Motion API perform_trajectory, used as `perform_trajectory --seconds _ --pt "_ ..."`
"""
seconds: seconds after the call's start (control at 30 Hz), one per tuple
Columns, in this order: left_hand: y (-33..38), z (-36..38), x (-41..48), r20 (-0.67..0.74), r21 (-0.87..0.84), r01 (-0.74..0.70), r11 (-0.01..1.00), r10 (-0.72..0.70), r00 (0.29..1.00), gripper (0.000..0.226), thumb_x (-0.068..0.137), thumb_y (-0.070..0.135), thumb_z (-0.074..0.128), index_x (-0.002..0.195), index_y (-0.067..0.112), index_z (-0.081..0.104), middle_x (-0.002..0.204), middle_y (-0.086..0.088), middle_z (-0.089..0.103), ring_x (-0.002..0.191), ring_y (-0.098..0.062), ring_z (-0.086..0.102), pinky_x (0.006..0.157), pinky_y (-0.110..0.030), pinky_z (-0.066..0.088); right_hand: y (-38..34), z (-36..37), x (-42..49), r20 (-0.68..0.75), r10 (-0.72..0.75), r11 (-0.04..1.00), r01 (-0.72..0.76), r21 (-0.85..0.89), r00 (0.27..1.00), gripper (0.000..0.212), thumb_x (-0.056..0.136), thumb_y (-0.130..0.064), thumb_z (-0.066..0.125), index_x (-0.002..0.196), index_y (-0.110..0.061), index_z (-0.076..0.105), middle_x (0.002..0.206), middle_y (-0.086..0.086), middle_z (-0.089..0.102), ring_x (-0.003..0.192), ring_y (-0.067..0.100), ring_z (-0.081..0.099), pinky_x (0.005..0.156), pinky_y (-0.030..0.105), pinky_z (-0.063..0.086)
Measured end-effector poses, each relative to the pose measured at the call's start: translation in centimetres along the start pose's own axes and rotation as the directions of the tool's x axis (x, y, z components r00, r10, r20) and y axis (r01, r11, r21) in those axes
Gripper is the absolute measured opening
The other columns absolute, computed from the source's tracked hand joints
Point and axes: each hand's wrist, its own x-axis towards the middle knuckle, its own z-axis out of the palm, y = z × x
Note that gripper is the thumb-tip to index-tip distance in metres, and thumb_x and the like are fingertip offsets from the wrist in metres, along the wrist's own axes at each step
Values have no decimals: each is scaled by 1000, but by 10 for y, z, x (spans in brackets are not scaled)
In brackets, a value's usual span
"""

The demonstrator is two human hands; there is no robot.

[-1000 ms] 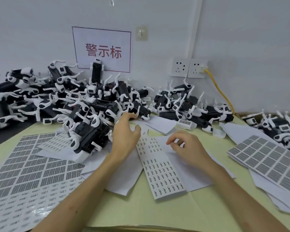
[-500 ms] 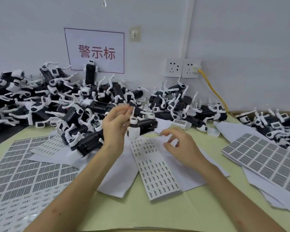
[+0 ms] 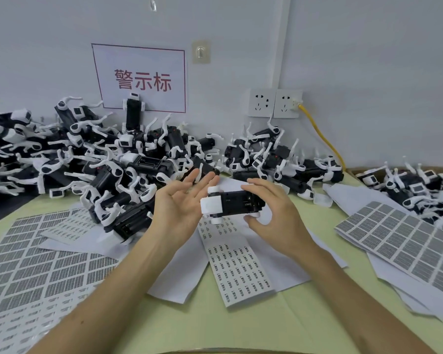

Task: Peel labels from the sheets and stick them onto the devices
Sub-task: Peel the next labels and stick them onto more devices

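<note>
Above the narrow label sheet point(image 3: 241, 267), we now hold one device point(image 3: 232, 203) clear of the pile point(image 3: 108, 159). Half a second ago our left hand was lifting it out, and it has since passed to our right hand point(image 3: 275, 218). We judge the picking done and a label due next; we see none on either hand yet. Our right fingers point(image 3: 255, 187) curl over the device's far end, thumb beneath, clamped on it. Our left hand point(image 3: 180, 203) lies palm up beside its white end, fingers straight and apart. Both forearms reach over the surface point(image 3: 241, 328).
</note>
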Motion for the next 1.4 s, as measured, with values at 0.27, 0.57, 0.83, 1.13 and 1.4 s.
perform_trajectory --seconds 0.27,0.57,0.83,1.13,1.4 --pt "3 -2 1 38 218 -70 973 64 997 43 91 17 54 130 4 64 130 -16 71 118 -31 69 98 -43 53 -10 -5 1 -117 45 999 -47 -15 992 49 78 -37 69 125 -22 67 119 -11 59 112 9 51 94 28 46" --pt "-14 4 3 -17 837 -47 545 113 993 37 106 46 52 118 15 67 109 -3 80 88 -22 76 75 -33 58 -3 -9 6 -259 265 959 -226 169 929 45 86 -54 55 115 -20 66 104 -14 60 98 10 59 78 40 55" --pt "-24 1 3 62 878 -85 471 64 996 71 77 68 73 130 24 54 106 4 79 89 -16 77 72 -30 61 -10 -6 5 -116 243 966 -229 122 963 62 86 -66 52 121 -18 69 107 -7 62 101 14 60 82 40 53" --pt "-21 1 2 194 857 -214 470 91 977 59 73 55 87 125 38 65 111 14 75 104 -2 70 80 -13 52 -15 -11 2 -24 180 968 -173 180 983 50 87 -62 56 116 -24 71 104 -12 64 105 7 57 89 29 46" --pt "-26 0 0 224 850 -237 470 85 971 41 75 38 82 105 14 68 83 6 68 80 -8 65 79 -25 52 -20 -6 -1 204 46 936 -113 332 978 53 88 -24 66 139 -38 62 140 -18 57 133 8 52 106 18 41"
